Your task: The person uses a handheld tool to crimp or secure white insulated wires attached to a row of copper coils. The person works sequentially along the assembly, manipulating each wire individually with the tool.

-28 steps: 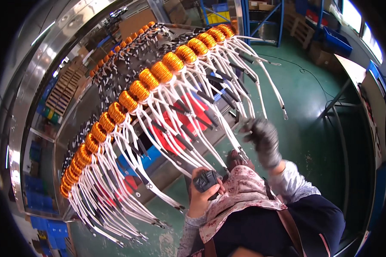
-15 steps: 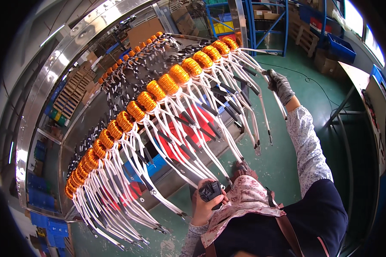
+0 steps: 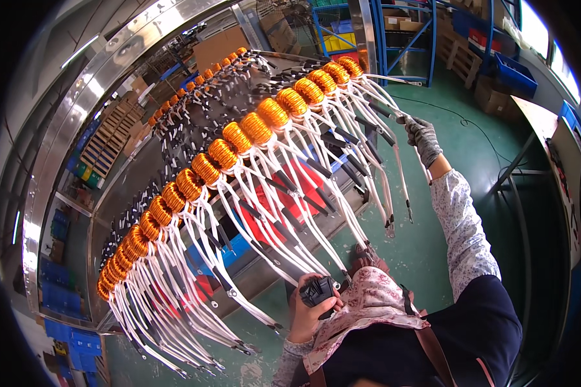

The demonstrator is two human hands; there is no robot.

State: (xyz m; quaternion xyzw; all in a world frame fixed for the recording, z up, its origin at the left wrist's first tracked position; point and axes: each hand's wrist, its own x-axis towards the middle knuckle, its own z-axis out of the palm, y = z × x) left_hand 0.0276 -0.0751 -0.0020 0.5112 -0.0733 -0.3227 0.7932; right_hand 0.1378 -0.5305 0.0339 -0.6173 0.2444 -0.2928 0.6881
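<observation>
A long row of copper-wound ring coils (image 3: 256, 128) runs from lower left to upper right. White sleeved leads (image 3: 290, 213) with black sleeve pieces and metal lugs hang from them. At the row's right end my right hand (image 3: 422, 140), in a grey glove, is closed around a white lead (image 3: 388, 98), whose lower part passes beyond the hand. Close to my body, my bare left hand (image 3: 308, 313) grips a black boxy object (image 3: 317, 291) of a kind I cannot make out. Lead ends lie beside that hand.
A second row of coils (image 3: 199, 80) stands behind, over a metal-framed bench (image 3: 200, 119). Red and blue bins (image 3: 229, 251) sit below the leads. Blue shelving (image 3: 403, 45) rises at the back, a table (image 3: 529, 113) stands at right, and a cable (image 3: 478, 132) crosses the green floor.
My right hand has moved slightly down with the lead still in it. The coils appear shifted a little to the right. My left hand has stayed nearly in place.
</observation>
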